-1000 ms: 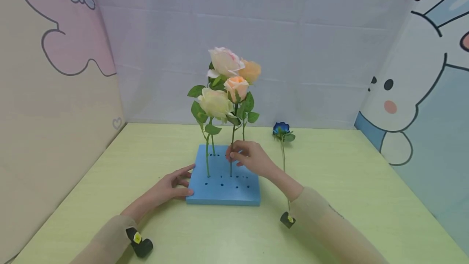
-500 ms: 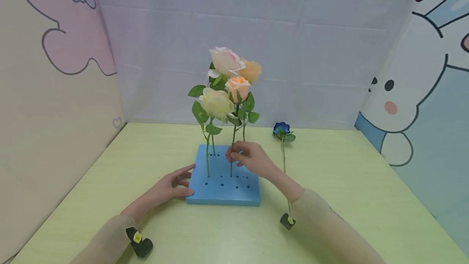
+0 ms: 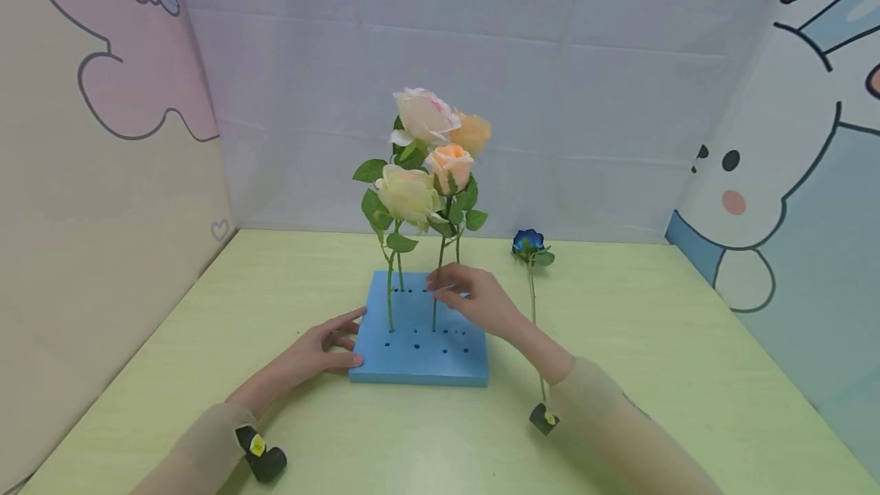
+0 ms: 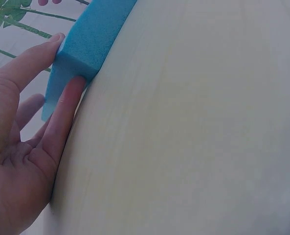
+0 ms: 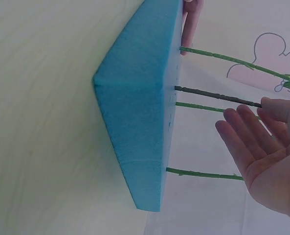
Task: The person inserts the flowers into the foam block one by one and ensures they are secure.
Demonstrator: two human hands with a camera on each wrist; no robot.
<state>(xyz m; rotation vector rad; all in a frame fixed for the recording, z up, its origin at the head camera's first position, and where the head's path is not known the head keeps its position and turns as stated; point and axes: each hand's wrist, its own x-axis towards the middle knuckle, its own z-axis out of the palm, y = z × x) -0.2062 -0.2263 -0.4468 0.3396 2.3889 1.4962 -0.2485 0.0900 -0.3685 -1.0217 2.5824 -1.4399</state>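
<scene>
In the head view a blue foam block (image 3: 412, 367) with small holes lies on the table. My right hand (image 3: 477, 300) pinches the dark stem (image 5: 218, 95) of a peach rose (image 3: 450, 166) between thumb and fingers, partway up; the stem's foot stands in a hole. The other fingers of that hand are extended in the right wrist view. My left hand (image 3: 323, 350) rests against the block's left edge, fairly straight fingers spread along it and the thumb (image 4: 44, 51) at the upper edge. A cream rose (image 3: 407, 195), a pink-white rose (image 3: 422, 114) and a yellow-orange rose (image 3: 476, 134) stand upright in the block.
A blue rose (image 3: 528, 241) lies on the table (image 3: 619, 312) to the right of the block, its stem running toward my right sleeve. Black wrist cameras (image 3: 264, 458) sit at the cuffs. A pale curtain (image 3: 584, 121) hangs behind, with cartoon-printed sheets at both sides.
The peach rose's head has shifted slightly to the right, and my right hand has moved a touch right with its stem. My left hand and the block have not moved.
</scene>
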